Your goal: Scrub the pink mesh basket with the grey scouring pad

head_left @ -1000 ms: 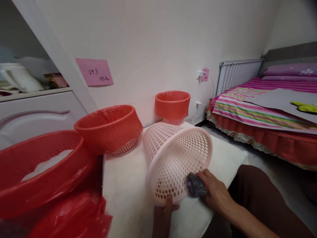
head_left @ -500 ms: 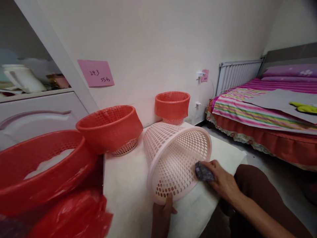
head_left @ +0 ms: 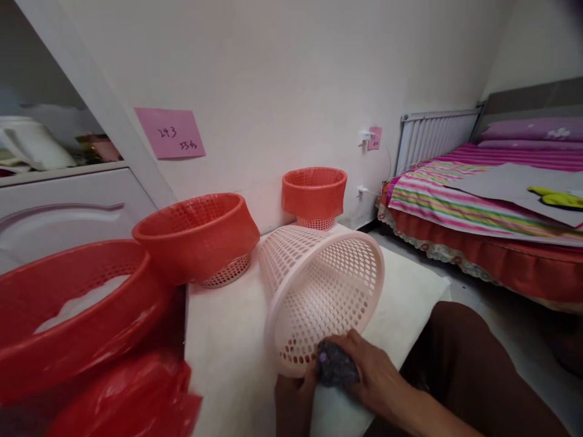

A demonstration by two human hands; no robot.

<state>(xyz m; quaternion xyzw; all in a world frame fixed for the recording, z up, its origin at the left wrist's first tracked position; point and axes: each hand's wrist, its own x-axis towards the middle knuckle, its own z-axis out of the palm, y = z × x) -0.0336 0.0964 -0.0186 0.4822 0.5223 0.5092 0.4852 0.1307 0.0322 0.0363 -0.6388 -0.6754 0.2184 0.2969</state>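
A pale pink mesh plastic basket (head_left: 321,303) lies on its side on the white-topped table, its mouth turned toward me. My left hand (head_left: 296,388) grips the lower rim, thumb at the mouth; its other fingers are mostly hidden. In my right hand (head_left: 371,367) is a dark grey wad (head_left: 336,364), cloth or plastic, I cannot tell which. The wad is at the bottom of the rim, right beside my left thumb.
Red-lined baskets stand at the left (head_left: 195,237) and behind (head_left: 314,194). A larger red-lined one (head_left: 113,321) holds something white. Crumpled red plastic (head_left: 127,394) lies at lower left. A bed (head_left: 478,206) with yellow gloves (head_left: 555,197) is at the right.
My right hand has moved the dark wad left and down along the basket's rim, toward my left hand. My left hand keeps its hold, and the view has shifted slightly.
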